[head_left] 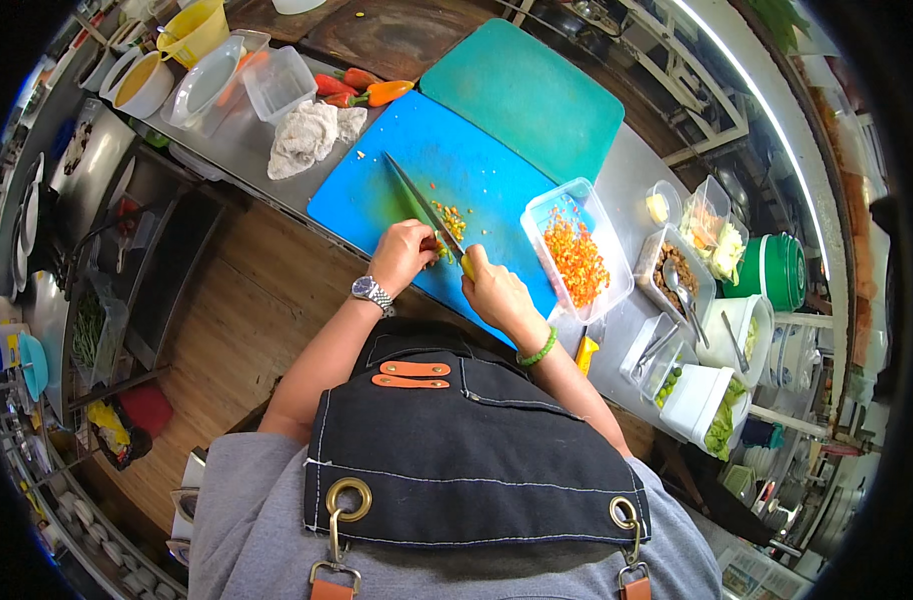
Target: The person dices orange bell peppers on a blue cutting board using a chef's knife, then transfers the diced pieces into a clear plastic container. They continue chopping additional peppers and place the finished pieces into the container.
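Note:
My right hand (499, 293) is wrapped round the yellow handle of a kitchen knife (414, 189). Its long blade points to the far left over the blue cutting board (352, 205). Just left of the blade, my left hand (404, 254) is closed with its fingers curled, pinching a small yellow-green piece of chili pepper (444, 252). Chopped pepper bits (451, 220) lie along the blade on both sides. To the right, a clear plastic container (617, 232) rests partly on the board and holds a heap of diced orange-red pepper (575, 258).
Whole red and orange peppers (386, 93) lie past a crumpled white cloth (305, 140). A green cutting board (527, 100) overlaps the blue one. Another yellow-handled knife (586, 354) sits by the right edge, near several food tubs and a green round container (774, 272).

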Tool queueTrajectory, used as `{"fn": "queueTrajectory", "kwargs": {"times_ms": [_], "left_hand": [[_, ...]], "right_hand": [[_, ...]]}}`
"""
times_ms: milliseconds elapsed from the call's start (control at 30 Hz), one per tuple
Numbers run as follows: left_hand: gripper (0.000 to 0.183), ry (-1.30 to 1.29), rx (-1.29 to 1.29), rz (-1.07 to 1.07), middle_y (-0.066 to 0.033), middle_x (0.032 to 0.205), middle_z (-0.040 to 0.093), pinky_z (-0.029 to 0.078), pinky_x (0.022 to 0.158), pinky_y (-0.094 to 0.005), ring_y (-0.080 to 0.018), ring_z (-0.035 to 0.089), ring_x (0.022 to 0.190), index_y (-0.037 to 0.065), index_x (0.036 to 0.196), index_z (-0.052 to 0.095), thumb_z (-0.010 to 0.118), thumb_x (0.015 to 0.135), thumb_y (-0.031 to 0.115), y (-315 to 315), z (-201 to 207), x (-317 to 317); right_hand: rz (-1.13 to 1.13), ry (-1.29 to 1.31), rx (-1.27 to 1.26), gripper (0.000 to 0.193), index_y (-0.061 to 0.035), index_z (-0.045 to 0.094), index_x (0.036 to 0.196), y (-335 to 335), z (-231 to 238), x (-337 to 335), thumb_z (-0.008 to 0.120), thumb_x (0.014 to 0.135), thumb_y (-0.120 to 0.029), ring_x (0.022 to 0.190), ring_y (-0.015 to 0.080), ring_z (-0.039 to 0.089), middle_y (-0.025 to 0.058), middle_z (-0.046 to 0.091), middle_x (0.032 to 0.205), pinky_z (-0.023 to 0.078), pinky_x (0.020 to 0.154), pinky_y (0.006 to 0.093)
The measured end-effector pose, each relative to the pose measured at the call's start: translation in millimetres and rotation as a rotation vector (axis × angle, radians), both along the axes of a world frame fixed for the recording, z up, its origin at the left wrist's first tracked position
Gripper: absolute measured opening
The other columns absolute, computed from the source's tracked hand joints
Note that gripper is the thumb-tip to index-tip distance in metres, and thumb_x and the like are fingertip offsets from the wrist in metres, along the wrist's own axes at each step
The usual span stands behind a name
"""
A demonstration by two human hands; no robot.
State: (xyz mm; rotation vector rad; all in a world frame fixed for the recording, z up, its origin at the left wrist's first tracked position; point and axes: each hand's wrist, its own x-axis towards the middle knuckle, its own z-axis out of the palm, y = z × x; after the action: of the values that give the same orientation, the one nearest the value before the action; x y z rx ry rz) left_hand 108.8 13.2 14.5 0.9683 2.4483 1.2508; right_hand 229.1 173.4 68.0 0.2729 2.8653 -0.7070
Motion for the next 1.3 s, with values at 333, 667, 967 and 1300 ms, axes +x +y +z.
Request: {"fn": "queueTrajectory", "kwargs": {"times_ms": [333,667,967,1300], "left_hand": [[0.008,-0.001,0.03,0.019,-0.0167,0.083,0.066,0.053,0.072,-0.0453,-0.0366,0.065,0.08,0.0,0.077,0.067,0.073,0.072,-0.002,5.2,-2.3,2.1],[0.007,0.044,-0.023,-0.018,-0.0154,0.082,0.065,0.052,0.072,-0.0466,-0.0363,0.064,0.081,0.001,0.075,0.065,0.07,0.071,-0.002,4.5,-4.0,2.1],[0.01,0.042,-0.021,-0.029,-0.0158,0.085,0.066,0.052,0.073,-0.0454,-0.0368,0.065,0.082,0.001,0.079,0.067,0.074,0.072,0.001,3.4,4.7,-0.7],[0.011,0.023,-0.069,0.01,-0.0163,0.083,0.066,0.052,0.074,-0.0454,-0.0357,0.065,0.081,0.0,0.08,0.068,0.074,0.071,0.0,0.7,-5.4,0.1]], "right_hand": [[0.033,0.145,0.038,0.023,-0.0033,0.041,0.109,-11.0,-40.3,-35.9,0.054,0.096,-0.017,0.066,0.0491,0.064,0.0269,0.065,0.072,0.051,0.056,0.0586],[0.011,0.055,0.061,0.024,-0.0029,0.043,0.11,-16.7,-37.3,-31.5,0.053,0.094,-0.016,0.07,0.0472,0.068,0.0267,0.068,0.077,0.054,0.06,0.0584],[-0.027,0.037,-0.033,0.029,-0.0043,0.039,0.112,-16.1,-41.2,-24.7,0.057,0.094,-0.019,0.073,0.0525,0.064,0.0296,0.066,0.077,0.05,0.065,0.0624],[-0.02,-0.008,-0.097,0.028,-0.0048,0.038,0.11,-12.9,-12.9,7.3,0.058,0.094,-0.016,0.074,0.0518,0.063,0.0303,0.065,0.078,0.048,0.064,0.0619]]}}
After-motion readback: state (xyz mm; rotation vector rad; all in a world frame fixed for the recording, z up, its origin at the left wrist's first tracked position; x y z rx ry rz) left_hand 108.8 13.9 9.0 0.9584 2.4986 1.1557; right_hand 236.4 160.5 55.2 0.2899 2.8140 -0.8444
